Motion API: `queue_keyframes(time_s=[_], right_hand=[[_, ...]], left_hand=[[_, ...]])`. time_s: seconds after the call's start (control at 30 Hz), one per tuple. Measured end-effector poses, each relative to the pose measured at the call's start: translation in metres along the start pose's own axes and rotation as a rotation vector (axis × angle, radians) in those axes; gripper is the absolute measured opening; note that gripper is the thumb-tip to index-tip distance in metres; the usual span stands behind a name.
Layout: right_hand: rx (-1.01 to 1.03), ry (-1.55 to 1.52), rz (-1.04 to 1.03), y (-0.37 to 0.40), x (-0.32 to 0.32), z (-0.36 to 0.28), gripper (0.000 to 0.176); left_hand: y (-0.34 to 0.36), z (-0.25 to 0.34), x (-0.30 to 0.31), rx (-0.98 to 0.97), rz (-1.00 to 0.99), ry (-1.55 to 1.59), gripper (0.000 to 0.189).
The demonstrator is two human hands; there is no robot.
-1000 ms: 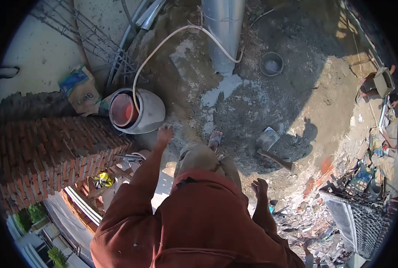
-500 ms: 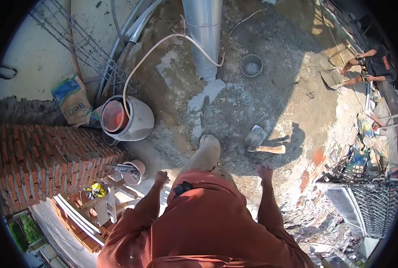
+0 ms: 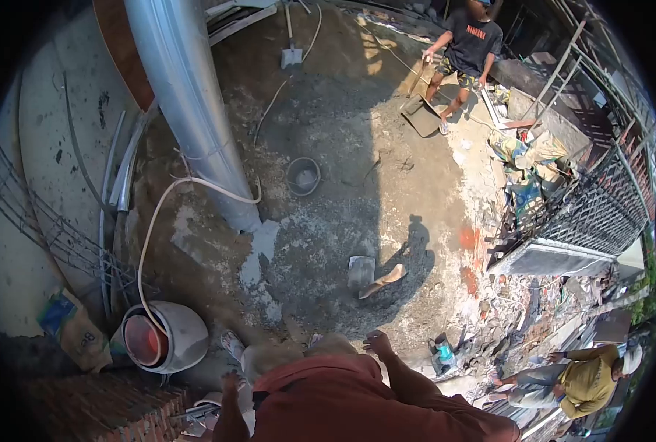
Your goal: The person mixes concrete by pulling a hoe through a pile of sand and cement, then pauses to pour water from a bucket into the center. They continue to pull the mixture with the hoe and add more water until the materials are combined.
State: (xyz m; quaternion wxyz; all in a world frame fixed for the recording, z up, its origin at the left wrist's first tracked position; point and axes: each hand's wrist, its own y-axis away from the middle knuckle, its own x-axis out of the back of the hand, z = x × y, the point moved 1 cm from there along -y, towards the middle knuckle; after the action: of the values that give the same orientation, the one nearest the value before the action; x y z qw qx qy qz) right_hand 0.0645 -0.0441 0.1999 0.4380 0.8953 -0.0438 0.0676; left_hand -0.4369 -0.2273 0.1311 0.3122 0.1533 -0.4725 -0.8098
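My left hand [image 3: 231, 382] hangs low beside my body, near the round grey drum [image 3: 186, 337]; its fingers are apart and hold nothing. In front of my right side, my right hand [image 3: 376, 343] is empty with its fingers spread. Beyond it on the ground lies a hoe with a flat grey blade [image 3: 361, 272] and a short wooden handle [image 3: 384, 281]; neither hand touches it. A reddish bucket [image 3: 145, 340] sits in the drum's mouth, with a pale hose [image 3: 147, 250] running into it.
A large metal pipe [image 3: 188, 103] slants down to the ground at the left. A dark bucket [image 3: 303, 177] stands mid-ground. One person [image 3: 475, 44] holds a tool beside a tray-like scoop [image 3: 421, 116]. Another person [image 3: 589, 381] is at the lower right, near rubble and a teal object [image 3: 443, 351].
The view has swung right and up, so pipe, drum and hoe appear further left. The second person and teal object have come into view. Both my hands appear lower, still empty.
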Motion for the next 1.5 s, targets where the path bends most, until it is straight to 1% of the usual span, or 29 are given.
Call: queue_keyframes(time_s=[0.03,0.07,0.1,0.13,0.17,0.23,0.27,0.37,0.4,0.43,0.47,0.5,0.53,0.6,0.7,0.73,0.8,0.83,0.9,1.0,1.07,1.2,1.27,1.3,1.33,1.37,1.43,1.47,1.5], right_hand=[[0.014,-0.009,0.002,-0.004,-0.004,0.001,0.012],[-0.004,0.011,-0.031,-0.005,-0.012,0.008,0.011],[0.013,-0.023,-0.046,-0.002,-0.019,0.010,0.012],[0.033,-0.079,-0.023,-0.001,-0.035,0.005,0.011],[-0.001,-0.004,-0.043,-0.005,-0.044,0.003,0.013],[-0.084,0.046,-0.081,-0.013,-0.065,-0.007,0.017],[-0.092,0.060,-0.067,-0.008,-0.081,-0.019,0.017],[-0.059,0.234,-0.075,0.017,-0.143,-0.069,0.019],[-0.050,0.248,-0.061,0.024,-0.164,-0.086,0.019],[-0.006,0.333,-0.108,0.032,-0.186,-0.103,0.017],[0.033,0.422,-0.160,0.040,-0.209,-0.119,0.016],[0.089,0.458,-0.188,0.053,-0.234,-0.135,0.015],[0.081,0.483,-0.183,0.061,-0.255,-0.148,0.015],[0.184,0.545,-0.263,0.072,-0.295,-0.166,0.014],[0.173,0.603,-0.295,0.083,-0.345,-0.173,0.015],[0.174,0.629,-0.328,0.084,-0.354,-0.172,0.016],[0.145,0.662,-0.353,0.081,-0.368,-0.163,0.016],[0.098,0.681,-0.348,0.082,-0.374,-0.158,0.017],[0.028,0.706,-0.354,0.076,-0.373,-0.147,0.020],[-0.022,0.726,-0.371,0.081,-0.375,-0.143,0.023],[-0.039,0.752,-0.366,0.076,-0.373,-0.145,0.023],[-0.029,0.773,-0.303,0.073,-0.373,-0.159,0.023],[-0.065,0.814,-0.250,0.098,-0.354,-0.171,0.023],[0.034,0.792,-0.301,0.073,-0.386,-0.175,0.023],[0.007,0.756,-0.262,0.069,-0.387,-0.176,0.023],[0.018,0.738,-0.267,0.061,-0.389,-0.175,0.023],[-0.003,0.736,-0.253,0.055,-0.391,-0.173,0.024],[-0.010,0.736,-0.240,0.053,-0.391,-0.173,0.024],[0.023,0.734,-0.296,0.053,-0.391,-0.171,0.025]], left_hand=[[-0.051,-0.004,0.026,0.049,-0.186,0.340,0.016],[-0.043,0.023,0.021,-0.069,-0.077,0.129,0.018],[-0.101,0.004,0.048,-0.225,-0.039,-0.058,0.038],[-0.064,0.037,0.045,-0.439,0.088,-0.130,0.031],[-0.009,0.096,0.039,-0.477,0.307,-0.559,0.024],[0.027,0.145,0.062,-0.488,0.545,-0.647,0.028],[0.007,0.141,0.087,-0.553,0.655,-0.699,0.029],[-0.045,0.124,0.158,-0.346,0.910,-0.388,0.032],[-0.039,0.136,0.178,-0.226,0.871,-0.360,0.042],[-0.064,0.127,0.202,-0.200,0.961,-0.420,0.055],[-0.075,0.132,0.225,-0.121,0.967,-0.611,0.062],[-0.049,0.164,0.230,-0.066,1.059,-0.386,0.062],[-0.067,0.159,0.251,-0.039,1.052,-0.380,0.062],[-0.125,0.141,0.307,-0.040,0.844,-0.883,0.064],[-0.191,0.123,0.335,0.062,0.640,-0.950,0.069],[-0.203,0.119,0.336,0.081,0.630,-0.950,0.069],[-0.213,0.125,0.318,0.239,0.733,-0.530,0.075],[-0.202,0.140,0.303,0.250,0.739,-0.525,0.075],[-0.158,0.178,0.271,0.268,1.017,-0.146,0.079],[-0.155,0.180,0.263,0.297,0.917,-0.093,0.080],[-0.154,0.171,0.269,0.285,0.987,0.014,0.080],[-0.129,0.201,0.297,0.225,0.921,-0.177,0.058],[-0.080,0.186,0.279,0.236,0.884,-0.243,0.051],[-0.074,0.212,0.284,0.201,0.959,-0.280,0.041],[-0.075,0.235,0.292,0.161,1.044,-0.309,0.033],[-0.083,0.235,0.294,0.131,1.059,-0.290,0.033],[-0.096,0.208,0.285,-0.175,1.182,-0.402,0.032],[-0.097,0.211,0.276,-0.173,1.168,-0.407,0.032],[-0.100,0.219,0.263,-0.363,1.239,-0.367,0.040]])
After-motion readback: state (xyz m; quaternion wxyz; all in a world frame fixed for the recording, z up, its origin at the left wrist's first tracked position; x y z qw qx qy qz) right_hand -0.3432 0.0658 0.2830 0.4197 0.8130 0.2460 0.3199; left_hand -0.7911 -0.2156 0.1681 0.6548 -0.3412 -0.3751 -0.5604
